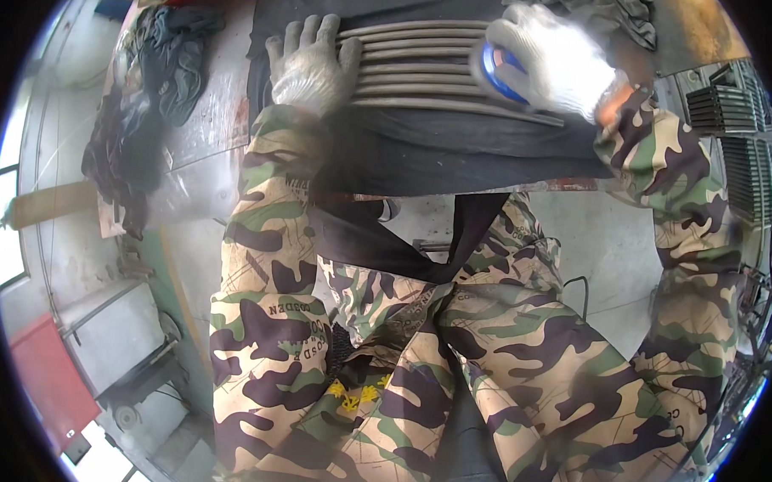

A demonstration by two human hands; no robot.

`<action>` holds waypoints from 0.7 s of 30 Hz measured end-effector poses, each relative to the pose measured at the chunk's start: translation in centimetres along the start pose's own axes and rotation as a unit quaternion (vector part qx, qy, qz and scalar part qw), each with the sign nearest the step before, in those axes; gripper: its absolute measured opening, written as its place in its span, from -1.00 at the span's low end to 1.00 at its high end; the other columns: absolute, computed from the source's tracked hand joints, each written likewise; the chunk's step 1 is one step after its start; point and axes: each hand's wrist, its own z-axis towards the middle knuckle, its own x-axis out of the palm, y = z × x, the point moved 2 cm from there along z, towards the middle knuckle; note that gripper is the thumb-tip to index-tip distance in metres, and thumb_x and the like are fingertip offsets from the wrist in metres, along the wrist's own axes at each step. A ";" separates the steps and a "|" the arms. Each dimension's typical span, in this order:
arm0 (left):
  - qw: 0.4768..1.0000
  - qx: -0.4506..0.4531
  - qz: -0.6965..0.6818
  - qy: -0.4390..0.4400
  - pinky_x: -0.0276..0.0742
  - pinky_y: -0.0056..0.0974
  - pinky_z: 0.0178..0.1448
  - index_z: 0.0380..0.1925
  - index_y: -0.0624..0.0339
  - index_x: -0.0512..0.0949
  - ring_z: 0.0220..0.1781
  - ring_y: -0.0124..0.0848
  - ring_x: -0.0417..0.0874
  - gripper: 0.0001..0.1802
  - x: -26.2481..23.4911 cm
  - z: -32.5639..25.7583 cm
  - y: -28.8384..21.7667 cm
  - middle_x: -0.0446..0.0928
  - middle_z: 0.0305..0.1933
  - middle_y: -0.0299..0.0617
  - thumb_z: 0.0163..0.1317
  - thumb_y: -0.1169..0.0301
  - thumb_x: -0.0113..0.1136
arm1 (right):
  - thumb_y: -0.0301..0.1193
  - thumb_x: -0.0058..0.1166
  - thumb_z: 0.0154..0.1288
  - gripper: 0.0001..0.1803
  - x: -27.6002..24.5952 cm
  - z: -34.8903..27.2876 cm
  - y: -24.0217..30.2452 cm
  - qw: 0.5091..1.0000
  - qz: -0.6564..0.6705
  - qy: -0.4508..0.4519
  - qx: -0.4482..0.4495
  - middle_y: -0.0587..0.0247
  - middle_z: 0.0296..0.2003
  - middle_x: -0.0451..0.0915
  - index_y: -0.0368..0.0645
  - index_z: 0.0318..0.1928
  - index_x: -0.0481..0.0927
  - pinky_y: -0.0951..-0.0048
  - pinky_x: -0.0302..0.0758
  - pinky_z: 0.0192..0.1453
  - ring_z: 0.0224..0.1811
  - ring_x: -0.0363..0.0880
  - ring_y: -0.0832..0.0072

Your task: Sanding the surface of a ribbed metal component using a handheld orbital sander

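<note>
Metal rods [426,68] are pinned flat by gloved L hand [307,64], fingers spread; blue-faced tool [501,73] is gripped in R hand [554,60].

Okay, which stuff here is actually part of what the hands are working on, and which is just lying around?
In use: left hand pressing the grey metal rods; right hand holding a blue round tool; dark mat.
Lying about: crumpled dark cloths; stacked metal parts; red box.
</note>
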 end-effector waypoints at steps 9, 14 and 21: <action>1.000 0.014 0.001 -0.006 0.24 0.33 0.55 0.38 0.15 0.55 0.47 0.04 0.51 -0.40 -1.3 -0.9 -0.6 0.57 0.41 -0.01 0.50 0.01 0.12 | -0.24 0.17 0.49 -0.72 -1.0 -0.9 -0.2 1.000 -0.005 -0.007 -0.017 0.02 -0.04 0.59 -0.08 0.09 0.62 0.00 0.70 0.09 0.08 0.66 0.04; 0.998 0.032 0.024 -0.056 0.27 0.25 0.49 0.27 0.15 0.60 0.37 -0.10 0.54 -0.43 -1.9 -2.1 -0.8 0.63 0.24 -0.15 0.39 0.06 0.19 | -0.23 0.20 0.46 -0.72 -1.9 -2.0 3.1 0.998 0.023 0.012 -0.051 0.06 -0.05 0.58 -0.06 0.06 0.63 0.05 0.72 0.04 0.03 0.67 0.07; 0.997 0.033 0.015 -0.065 0.27 0.24 0.47 0.27 0.14 0.60 0.37 -0.09 0.52 -0.44 -1.6 -2.5 -1.0 0.61 0.23 -0.14 0.38 0.07 0.20 | -0.26 0.20 0.42 -0.73 -1.3 2.3 5.0 0.999 0.032 0.038 0.004 0.05 -0.06 0.60 -0.06 0.05 0.65 -0.02 0.71 0.06 0.04 0.69 0.05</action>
